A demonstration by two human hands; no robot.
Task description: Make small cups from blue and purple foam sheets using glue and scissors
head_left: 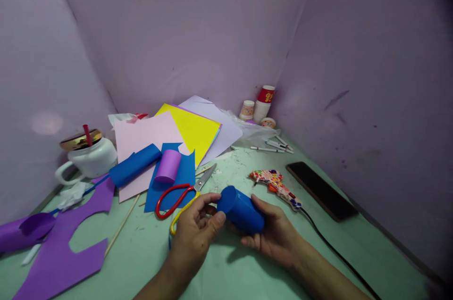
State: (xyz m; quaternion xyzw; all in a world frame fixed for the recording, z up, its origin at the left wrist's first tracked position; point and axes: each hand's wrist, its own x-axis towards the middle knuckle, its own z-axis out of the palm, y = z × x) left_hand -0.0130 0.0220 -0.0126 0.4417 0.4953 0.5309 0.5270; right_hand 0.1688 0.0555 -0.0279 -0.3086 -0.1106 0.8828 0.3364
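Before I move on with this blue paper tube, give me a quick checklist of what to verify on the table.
1. Short blue paper tube held by both hands, left hand at its closed end, right hand underneath: ok.
2. Tube clear of the green tabletop: ok, lifted above it.
3. Red- and yellow-handled scissors within reach and blades shut: ok, they lie just behind the left hand.
4. Patterned glue gun free of paper: ok, it lies on bare table right of the tube.
5. Glue gun hot or switched on: cannot tell.
6. Tube seam glued shut: cannot tell, the seam is not visible.
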